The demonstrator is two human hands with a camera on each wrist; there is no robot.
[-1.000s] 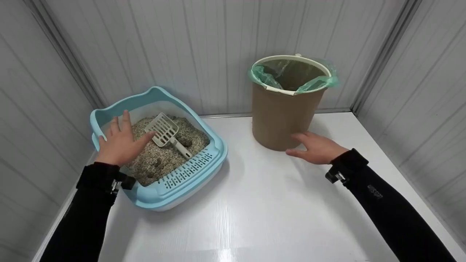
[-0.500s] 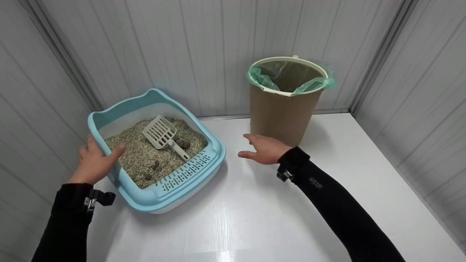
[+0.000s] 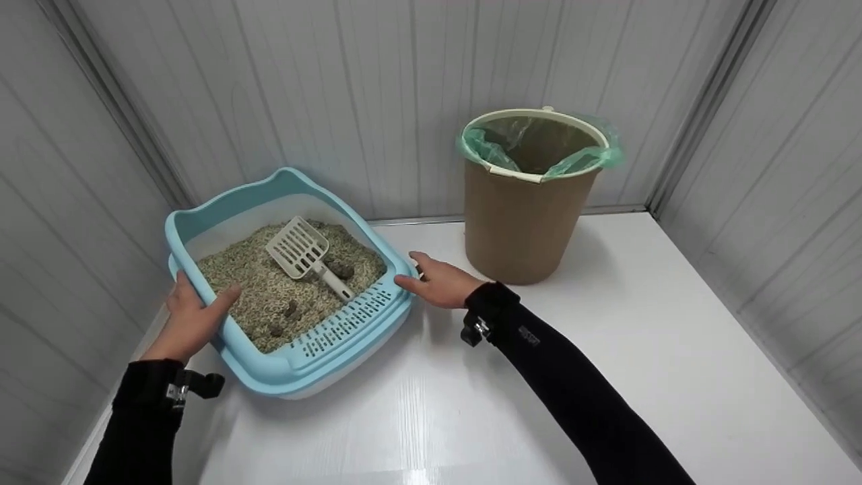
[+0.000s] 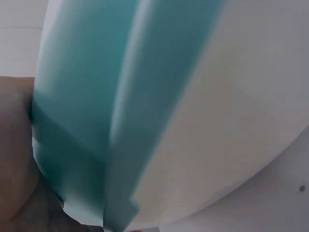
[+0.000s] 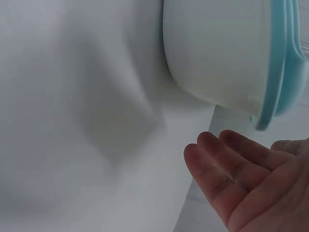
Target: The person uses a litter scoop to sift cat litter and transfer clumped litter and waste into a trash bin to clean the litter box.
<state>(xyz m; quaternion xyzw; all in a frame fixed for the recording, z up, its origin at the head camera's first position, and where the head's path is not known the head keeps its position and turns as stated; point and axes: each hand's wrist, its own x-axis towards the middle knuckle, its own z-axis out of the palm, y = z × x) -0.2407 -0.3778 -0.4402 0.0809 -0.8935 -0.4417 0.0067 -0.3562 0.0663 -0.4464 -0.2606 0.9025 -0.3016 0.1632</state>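
A blue-rimmed litter box [image 3: 264,369] with a white base stands on the left, holding grainy litter [image 3: 246,286] with dark clumps. On the litter lies a slotted scoop [image 3: 296,246], its handle toward the perforated front ledge. My left hand [image 3: 188,322] grips the box's left rim, thumb over the inner side and fingers outside; in the left wrist view the rim [image 4: 77,111] hides most of it. At the right front corner is my right hand [image 3: 443,283], thumb by the rim. The right wrist view shows its extended fingers [image 5: 231,169] just apart from the box.
A brown waste bin [image 3: 525,222] with a cream ring stands back right, lined with a green plastic bag [image 3: 491,148]. Grey panel walls [image 3: 417,67] enclose the white table [image 3: 431,417] at the back and both sides.
My left hand has moved from above the litter to the box's left rim. The right hand has moved left, from the bin to the box's right corner. Box and scoop stay put.
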